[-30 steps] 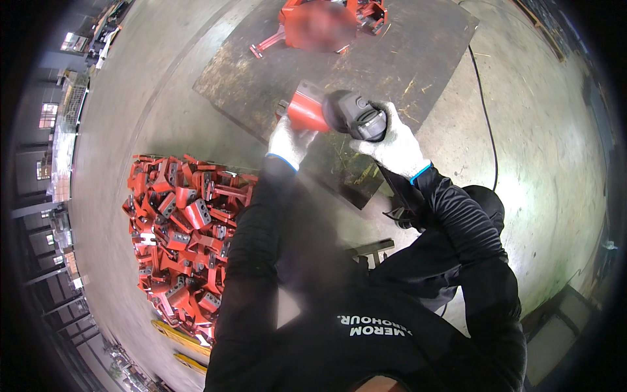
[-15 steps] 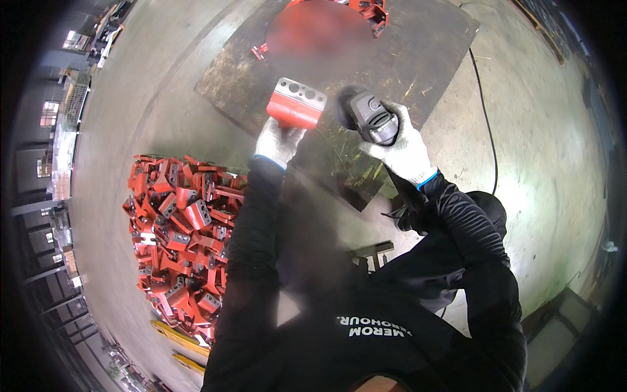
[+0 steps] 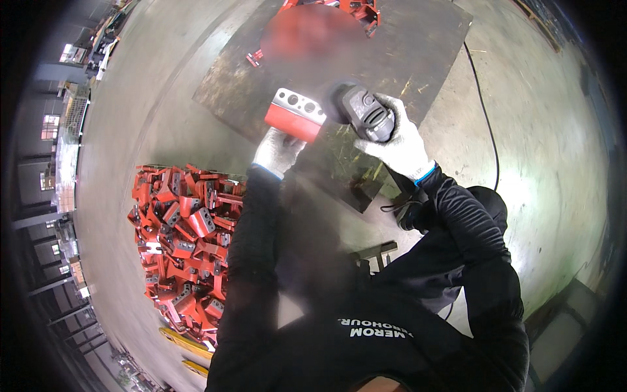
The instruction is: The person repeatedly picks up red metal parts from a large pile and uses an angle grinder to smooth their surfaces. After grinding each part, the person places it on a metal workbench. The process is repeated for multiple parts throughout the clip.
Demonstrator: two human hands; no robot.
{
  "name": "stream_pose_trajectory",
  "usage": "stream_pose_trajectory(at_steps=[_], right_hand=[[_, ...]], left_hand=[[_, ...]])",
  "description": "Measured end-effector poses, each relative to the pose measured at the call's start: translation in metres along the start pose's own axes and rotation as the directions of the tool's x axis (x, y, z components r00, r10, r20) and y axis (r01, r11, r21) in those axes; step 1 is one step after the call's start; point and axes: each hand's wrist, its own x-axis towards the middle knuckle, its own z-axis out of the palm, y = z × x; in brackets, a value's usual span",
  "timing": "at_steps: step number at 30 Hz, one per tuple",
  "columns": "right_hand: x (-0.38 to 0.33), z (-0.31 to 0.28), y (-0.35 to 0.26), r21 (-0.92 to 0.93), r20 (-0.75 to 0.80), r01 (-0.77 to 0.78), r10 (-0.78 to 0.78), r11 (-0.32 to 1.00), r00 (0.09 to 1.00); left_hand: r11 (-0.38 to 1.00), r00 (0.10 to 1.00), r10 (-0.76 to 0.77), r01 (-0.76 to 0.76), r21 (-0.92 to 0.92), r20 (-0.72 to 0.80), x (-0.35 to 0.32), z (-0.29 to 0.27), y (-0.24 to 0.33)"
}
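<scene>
My left hand [image 3: 277,151], in a white work glove, is closed on the lower end of a red metal bracket [image 3: 292,124]. The bracket's bare silver face has several round holes and is turned upward. My right hand [image 3: 400,145], gloved the same way, wraps round a dark grey angle grinder [image 3: 369,115]. The grinder's dark disc [image 3: 339,101] is blurred and sits close to the bracket's right edge; whether they touch I cannot tell. Both are held over a dark worn tabletop [image 3: 418,65].
More red parts [image 3: 366,14] lie on the far part of the tabletop, beside a blurred red patch. A large heap of red brackets [image 3: 186,242] is at my left, above yellow forks [image 3: 183,341]. A black cable [image 3: 484,111] runs along the floor at the right.
The bracket has tilted and come slightly lower, with its holed face turned more toward the disc. The grinder has shifted a little left, narrowing the gap to the bracket.
</scene>
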Motion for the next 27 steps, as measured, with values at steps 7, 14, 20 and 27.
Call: stream_pose_trajectory(at_steps=[7,14,20,27], right_hand=[[0.004,-0.014,-0.005,0.057,-0.143,-0.202,0.208,0.978,0.968],[0.008,-0.023,0.034,-0.116,-0.232,-0.359,0.327,0.926,0.916],[0.011,-0.015,0.065,-0.207,-0.147,-0.462,0.439,0.862,0.886],[0.023,0.014,0.098,-0.282,-0.056,-0.519,0.526,0.807,0.849]], left_hand=[[0.991,1.0,0.005,-0.008,0.131,0.021,0.013,-0.006,-0.009],[0.023,0.8,0.585,-0.176,0.984,0.13,0.076,-0.022,-0.068],[-0.09,0.843,0.431,-0.315,0.945,0.323,0.092,-0.056,-0.1],[-0.2,0.852,0.319,-0.367,0.909,0.414,0.067,-0.053,-0.098]])
